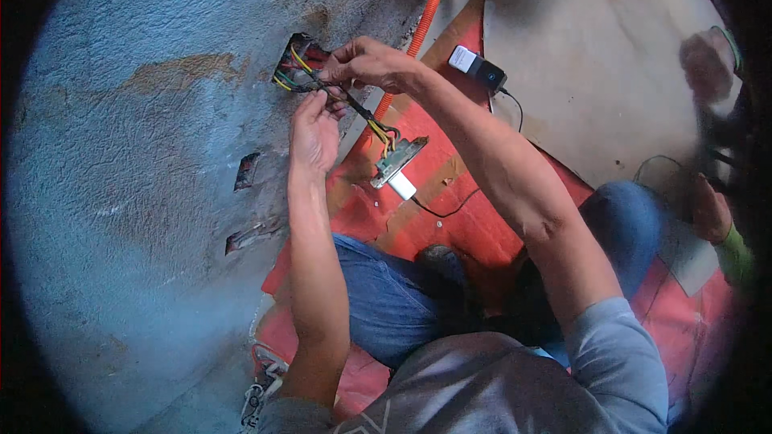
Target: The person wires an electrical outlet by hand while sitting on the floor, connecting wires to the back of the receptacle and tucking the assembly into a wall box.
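Grey-blue rough plaster wall [145,193] fills most of the head view, and the landmark here is the wall box [299,64] cut into it, with red, yellow and green wires [293,72] spilling out.

Your right hand [371,63] sits just to the right of the wall box, fingers pinched shut on the wire bundle right at the opening. Your left hand [315,130] is just below the box, fingers curled up around the dark wires where they leave it; looks like a closed grip on them, though the fingertips are partly hidden by the wires.

From the box the wires run down and to the right to a socket plate [400,157], which hangs off them below and to the right of the box, tilted, with a white plug [403,186] and thin black cable stuck on its lower end.

An orange corrugated conduit [422,20] runs up the wall's edge right of the box. Farther right of it, a small black-and-white device [478,68] lies on the floor board [595,72]. Red sheeting [466,225] covers the floor below the box, under your knees in blue jeans [386,297]. Far right, another person's hand [712,210] with a green sleeve, well apart from the box.
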Available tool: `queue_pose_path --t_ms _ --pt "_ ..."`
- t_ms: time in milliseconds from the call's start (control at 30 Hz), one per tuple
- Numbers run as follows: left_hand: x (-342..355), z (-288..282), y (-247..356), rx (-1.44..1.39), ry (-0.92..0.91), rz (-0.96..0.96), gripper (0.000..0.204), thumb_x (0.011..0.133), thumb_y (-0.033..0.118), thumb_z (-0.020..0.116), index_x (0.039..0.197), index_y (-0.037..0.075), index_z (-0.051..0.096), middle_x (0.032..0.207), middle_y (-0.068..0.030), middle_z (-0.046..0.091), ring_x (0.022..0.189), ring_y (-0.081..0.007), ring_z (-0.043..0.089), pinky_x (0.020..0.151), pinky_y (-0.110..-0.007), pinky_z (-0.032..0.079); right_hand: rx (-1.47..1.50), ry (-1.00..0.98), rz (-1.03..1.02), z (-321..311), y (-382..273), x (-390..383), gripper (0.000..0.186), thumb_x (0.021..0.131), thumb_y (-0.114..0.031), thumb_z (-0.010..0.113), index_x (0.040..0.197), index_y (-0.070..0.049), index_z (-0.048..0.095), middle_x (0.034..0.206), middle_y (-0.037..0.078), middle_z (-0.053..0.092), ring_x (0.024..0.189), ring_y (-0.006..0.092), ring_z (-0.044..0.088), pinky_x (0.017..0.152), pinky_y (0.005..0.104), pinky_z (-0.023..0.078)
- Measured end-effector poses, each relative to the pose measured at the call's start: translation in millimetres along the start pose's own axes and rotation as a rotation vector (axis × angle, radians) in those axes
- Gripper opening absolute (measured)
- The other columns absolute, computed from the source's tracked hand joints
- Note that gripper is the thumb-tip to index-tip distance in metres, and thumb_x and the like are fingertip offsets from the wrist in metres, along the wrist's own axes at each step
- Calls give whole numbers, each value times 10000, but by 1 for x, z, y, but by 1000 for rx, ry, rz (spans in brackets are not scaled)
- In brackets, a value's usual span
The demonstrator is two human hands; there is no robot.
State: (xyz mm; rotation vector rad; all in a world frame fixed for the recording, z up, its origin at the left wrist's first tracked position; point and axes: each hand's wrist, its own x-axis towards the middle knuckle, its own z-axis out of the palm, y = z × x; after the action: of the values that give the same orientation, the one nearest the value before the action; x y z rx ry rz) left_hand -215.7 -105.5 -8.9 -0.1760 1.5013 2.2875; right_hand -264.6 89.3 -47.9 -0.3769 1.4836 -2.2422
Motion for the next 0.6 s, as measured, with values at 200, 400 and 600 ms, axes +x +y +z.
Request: queue_pose_path --t_ms 200,400,600 --pt "-3 2 2 8 2 -4 77 987 109 650 1043 69 686 1066 -66 714 1020 -205 632 914 -367 493 -83 -2 -41 2 1 4 217 960 -263 699 954 -49 734 796 -31 666 710 81 533 633 273 418" --pt "0 6 -1 22 -4 -1 113 1012 136 617 1088 74 673 1063 -42 716 1027 -172 631 924 -351 444 -346 67 -164 -2 21 14 229 956 -224 665 957 4 690 833 32 678 823 143 601 768 330 493" --pt "-5 8 3 -25 28 -24 110 977 96 655 1078 67 688 1091 -52 705 1046 -194 617 952 -371 470 -375 42 -274 4 24 16 240 965 -207 647 978 31 667 838 58 684 812 145 607 773 345 507"
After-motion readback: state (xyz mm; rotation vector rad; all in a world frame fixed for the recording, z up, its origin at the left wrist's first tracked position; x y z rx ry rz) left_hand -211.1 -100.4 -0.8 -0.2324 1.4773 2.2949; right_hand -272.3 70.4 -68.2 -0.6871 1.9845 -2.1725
